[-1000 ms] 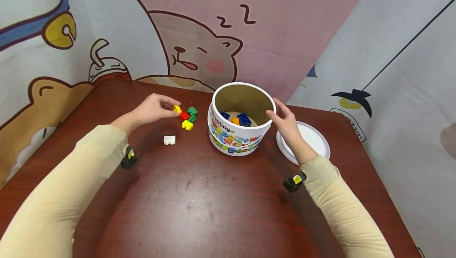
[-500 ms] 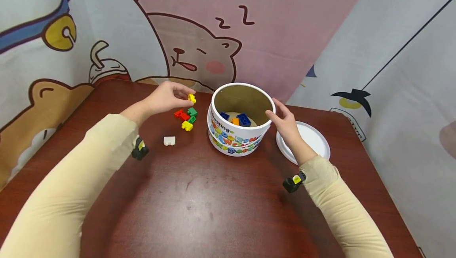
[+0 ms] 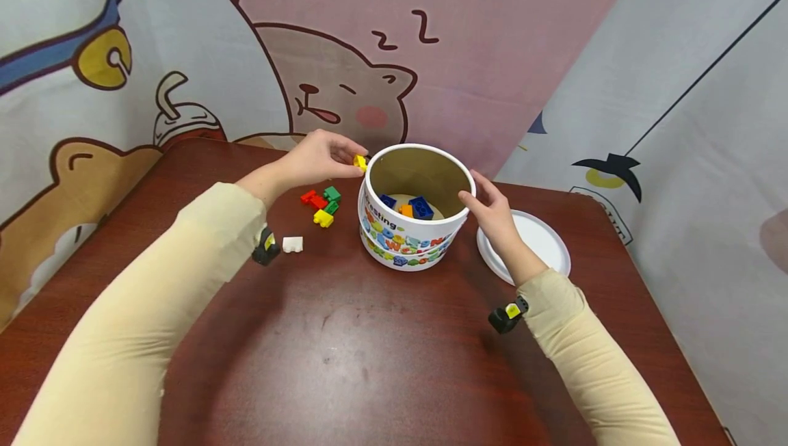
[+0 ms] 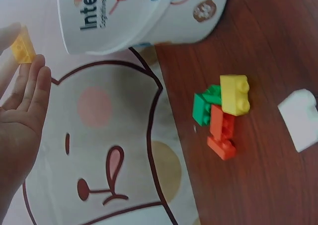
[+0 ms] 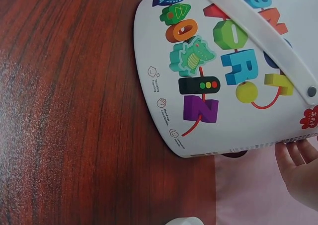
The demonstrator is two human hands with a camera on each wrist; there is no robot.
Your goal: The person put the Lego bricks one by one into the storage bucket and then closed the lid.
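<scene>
My left hand [image 3: 326, 156] pinches a yellow toy brick [image 3: 360, 162] between thumb and fingers, right by the left rim of a white printed bucket [image 3: 406, 237]. The left wrist view shows the same yellow brick [image 4: 23, 46] at the fingertips, beside the bucket wall. My right hand [image 3: 494, 212] grips the bucket's right rim, thumb on the near side and fingers behind. Inside the bucket lie blue bricks [image 3: 421, 208] and an orange brick [image 3: 406, 210]. In the right wrist view the fingers of the right hand [image 5: 303, 170] rest along the bucket's side.
Left of the bucket lies a small group of red [image 3: 314, 200], green [image 3: 332, 194] and yellow bricks [image 3: 323, 218]. A white brick [image 3: 292, 244] sits nearer me. The round white lid [image 3: 544, 244] lies flat to the right. A printed cloth hangs behind the table [image 3: 345, 364].
My left hand has lifted the yellow brick from the group and carried it right, up to the bucket's rim. My right hand has stayed on the bucket.
</scene>
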